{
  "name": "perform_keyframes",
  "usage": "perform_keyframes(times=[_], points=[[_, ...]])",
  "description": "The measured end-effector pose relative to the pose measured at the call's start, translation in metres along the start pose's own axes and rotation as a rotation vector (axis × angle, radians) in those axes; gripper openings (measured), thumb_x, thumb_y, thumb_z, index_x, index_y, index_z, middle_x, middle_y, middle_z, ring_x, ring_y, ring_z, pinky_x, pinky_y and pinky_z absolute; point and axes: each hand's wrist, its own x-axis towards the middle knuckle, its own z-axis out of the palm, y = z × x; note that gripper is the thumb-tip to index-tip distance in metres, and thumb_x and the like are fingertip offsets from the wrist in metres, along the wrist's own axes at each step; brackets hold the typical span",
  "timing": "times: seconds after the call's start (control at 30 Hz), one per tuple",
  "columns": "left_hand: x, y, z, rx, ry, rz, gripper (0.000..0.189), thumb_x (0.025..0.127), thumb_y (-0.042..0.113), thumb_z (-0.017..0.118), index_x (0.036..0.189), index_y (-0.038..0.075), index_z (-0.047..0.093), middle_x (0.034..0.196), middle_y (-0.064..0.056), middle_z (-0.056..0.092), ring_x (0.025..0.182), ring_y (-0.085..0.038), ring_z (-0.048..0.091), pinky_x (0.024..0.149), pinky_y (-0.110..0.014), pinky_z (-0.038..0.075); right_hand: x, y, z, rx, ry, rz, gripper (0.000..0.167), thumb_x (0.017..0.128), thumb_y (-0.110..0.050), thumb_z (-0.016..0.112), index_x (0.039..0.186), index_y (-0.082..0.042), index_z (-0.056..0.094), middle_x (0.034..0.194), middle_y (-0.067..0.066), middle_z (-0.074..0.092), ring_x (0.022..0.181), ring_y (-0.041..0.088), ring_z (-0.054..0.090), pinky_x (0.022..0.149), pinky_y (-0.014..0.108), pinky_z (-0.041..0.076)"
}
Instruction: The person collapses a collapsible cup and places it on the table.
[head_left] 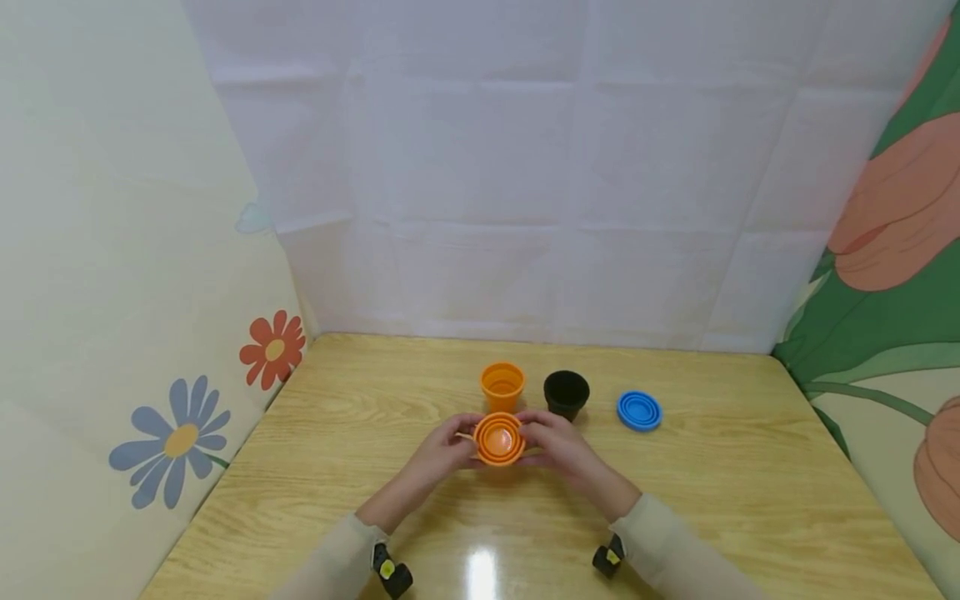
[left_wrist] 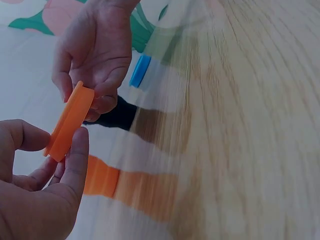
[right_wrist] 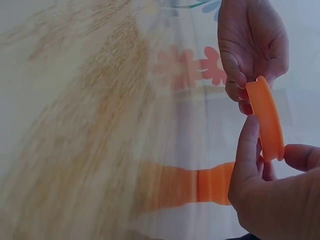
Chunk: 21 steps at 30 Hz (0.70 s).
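Observation:
Both hands hold a flattened orange collapsible cup (head_left: 499, 439) above the table, its concentric rings facing up toward the head camera. My left hand (head_left: 445, 451) pinches its left edge between thumb and fingers. On the opposite edge my right hand (head_left: 558, 447) grips it the same way. Seen side-on in the left wrist view, the orange collapsible cup (left_wrist: 69, 122) is a short disc with a rim. Just behind it stands an expanded orange cup (head_left: 502, 385), upright, and to that one's right an expanded black cup (head_left: 567, 392).
A flattened blue collapsible cup (head_left: 639, 411) lies on the wooden table (head_left: 735, 467), right of the black cup. White cloth (head_left: 525, 208) hangs along the table's back edge. Flower-printed cloths rise at the left and right sides. Each wrist carries a small black camera.

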Motion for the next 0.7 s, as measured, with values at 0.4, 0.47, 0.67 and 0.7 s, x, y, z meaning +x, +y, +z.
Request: perform_keyframes(times=[0.4, 0.47, 0.67, 0.7], points=[[0.001, -0.009, -0.026, 0.005, 0.044, -0.030, 0.048, 0.095, 0.002, 0.055, 0.140, -0.013, 0.046, 0.123, -0.025, 0.053, 0.099, -0.020, 0.063, 0.088, -0.040, 0.060, 0.025, 0.013, 0.023, 0.014, 0.023, -0.025, 0.037, 0.100, -0.010, 0.055, 0.132, 0.009, 0.055, 0.129, 0.024, 0.060, 0.099, 0.022, 0.066, 0.085, 0.042, 0.061], [0.001, -0.010, -0.030, 0.010, 0.047, -0.034, 0.048, 0.095, 0.002, 0.055, 0.140, -0.013, 0.046, 0.123, -0.024, 0.054, 0.098, -0.019, 0.064, 0.087, -0.039, 0.060, 0.028, 0.013, 0.026, 0.019, 0.033, -0.016, 0.036, 0.100, -0.010, 0.055, 0.132, 0.008, 0.057, 0.128, 0.023, 0.061, 0.098, 0.022, 0.066, 0.085, 0.042, 0.061], [0.004, -0.016, -0.041, 0.004, 0.069, -0.058, 0.048, 0.095, 0.001, 0.054, 0.140, -0.012, 0.046, 0.123, -0.023, 0.055, 0.096, -0.018, 0.065, 0.086, -0.037, 0.061, 0.038, 0.014, 0.035, 0.035, 0.063, 0.019, 0.037, 0.099, -0.010, 0.056, 0.133, 0.006, 0.058, 0.128, 0.021, 0.062, 0.101, 0.023, 0.065, 0.085, 0.042, 0.061], [0.004, -0.017, -0.043, 0.002, 0.073, -0.061, 0.048, 0.095, 0.000, 0.053, 0.140, -0.013, 0.045, 0.123, -0.024, 0.055, 0.096, -0.018, 0.065, 0.086, -0.037, 0.060, 0.040, 0.013, 0.037, 0.038, 0.068, 0.026, 0.037, 0.099, -0.010, 0.055, 0.134, 0.005, 0.058, 0.129, 0.021, 0.062, 0.102, 0.024, 0.065, 0.085, 0.042, 0.061]])
